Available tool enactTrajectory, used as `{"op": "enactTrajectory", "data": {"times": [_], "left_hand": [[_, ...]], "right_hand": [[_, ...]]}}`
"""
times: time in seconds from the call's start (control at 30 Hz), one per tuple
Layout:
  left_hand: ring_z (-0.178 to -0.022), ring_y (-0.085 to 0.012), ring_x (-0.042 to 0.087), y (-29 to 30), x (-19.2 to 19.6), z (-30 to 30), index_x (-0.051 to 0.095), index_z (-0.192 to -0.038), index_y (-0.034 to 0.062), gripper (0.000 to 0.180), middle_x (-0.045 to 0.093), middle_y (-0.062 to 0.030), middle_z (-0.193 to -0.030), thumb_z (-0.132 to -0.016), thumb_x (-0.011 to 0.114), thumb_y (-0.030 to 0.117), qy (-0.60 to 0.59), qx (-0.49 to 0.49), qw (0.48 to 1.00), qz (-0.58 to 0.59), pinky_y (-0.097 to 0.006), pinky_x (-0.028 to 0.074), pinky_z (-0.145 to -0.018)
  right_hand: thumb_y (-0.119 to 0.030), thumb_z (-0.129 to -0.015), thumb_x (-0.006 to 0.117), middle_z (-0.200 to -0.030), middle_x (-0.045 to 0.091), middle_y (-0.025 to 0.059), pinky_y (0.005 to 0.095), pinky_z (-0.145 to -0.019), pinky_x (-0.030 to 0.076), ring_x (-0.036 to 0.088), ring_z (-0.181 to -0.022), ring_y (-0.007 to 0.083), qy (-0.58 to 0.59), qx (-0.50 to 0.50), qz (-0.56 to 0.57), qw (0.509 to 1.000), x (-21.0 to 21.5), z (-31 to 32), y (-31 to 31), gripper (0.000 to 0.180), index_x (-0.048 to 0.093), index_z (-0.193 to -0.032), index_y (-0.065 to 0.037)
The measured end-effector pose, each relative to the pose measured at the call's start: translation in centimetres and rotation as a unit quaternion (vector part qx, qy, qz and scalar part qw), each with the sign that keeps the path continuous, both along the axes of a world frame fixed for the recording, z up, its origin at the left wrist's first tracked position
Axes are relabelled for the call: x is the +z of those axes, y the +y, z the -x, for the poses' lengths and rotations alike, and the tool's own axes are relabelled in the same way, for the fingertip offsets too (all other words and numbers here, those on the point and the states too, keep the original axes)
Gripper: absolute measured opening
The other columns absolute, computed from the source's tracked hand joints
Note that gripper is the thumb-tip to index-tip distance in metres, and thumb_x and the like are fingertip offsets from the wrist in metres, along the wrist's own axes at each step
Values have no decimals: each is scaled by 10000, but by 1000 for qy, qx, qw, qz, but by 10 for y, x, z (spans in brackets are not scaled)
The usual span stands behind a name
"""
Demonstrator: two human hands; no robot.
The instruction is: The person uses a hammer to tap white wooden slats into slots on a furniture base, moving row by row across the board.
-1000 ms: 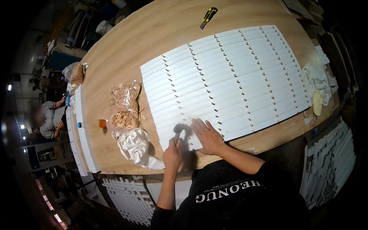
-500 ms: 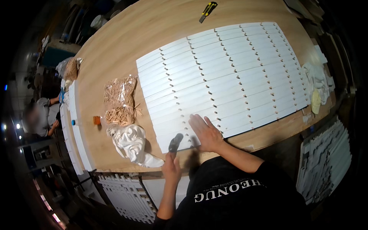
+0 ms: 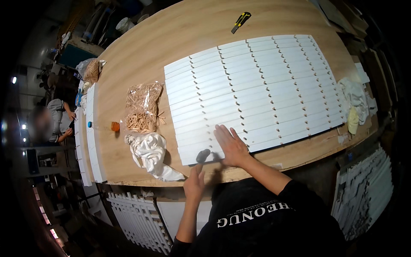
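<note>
My left hand grips the handle of a small hammer, whose dark, blurred head is over the near left corner of the white boards. Whether the head touches anything, I cannot tell. My right hand lies palm down, fingers spread, on the near edge of the same boards. These long white boards are laid side by side, with rows of short wooden dowels sticking up from them. To the left rests a clear plastic bag of loose dowels, some spilling beside it.
A crumpled white cloth is beside the bag. Farther left lies a clear bottle with orange liquid. A yellow-black utility knife is at the far side. More cloths sit at right. Another person works at far left.
The hammer head has shifted slightly right and its angle has changed. My right hand stays flat on the boards. The whole view has shifted a little.
</note>
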State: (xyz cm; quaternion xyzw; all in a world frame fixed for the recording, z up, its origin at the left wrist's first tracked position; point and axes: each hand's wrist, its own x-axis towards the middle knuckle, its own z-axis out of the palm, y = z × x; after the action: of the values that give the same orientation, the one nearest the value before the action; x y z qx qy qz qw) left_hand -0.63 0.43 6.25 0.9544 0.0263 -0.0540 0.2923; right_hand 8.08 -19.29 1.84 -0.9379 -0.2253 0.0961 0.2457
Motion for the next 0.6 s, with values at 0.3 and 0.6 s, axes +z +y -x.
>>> {"op": "enactTrajectory", "data": {"times": [0.3, 0.6], "left_hand": [[-842, -443, 587, 0, 1, 17, 500, -1164, 71, 308, 624, -238, -894, -890, 558, 199, 92, 13, 996, 13, -464, 476, -693], [-589, -92, 483, 19, -18, 17, 528, -1136, 11, 280, 495, -4, -667, -954, 430, 200, 73, 125, 951, 272, -264, 409, -530]], "right_hand": [[-378, -719, 693, -1510, 200, 167, 416, -1147, 148, 150, -1416, 268, -2, 5, 33, 999, 1, 3, 1, 935, 232, -1427, 22], [-427, -636, 803, -1496, 156, 247, 438, -1147, 168, 141, -1401, 377, 24, 48, -114, 992, 57, 14, -49, 1145, 140, -1426, 72]]}}
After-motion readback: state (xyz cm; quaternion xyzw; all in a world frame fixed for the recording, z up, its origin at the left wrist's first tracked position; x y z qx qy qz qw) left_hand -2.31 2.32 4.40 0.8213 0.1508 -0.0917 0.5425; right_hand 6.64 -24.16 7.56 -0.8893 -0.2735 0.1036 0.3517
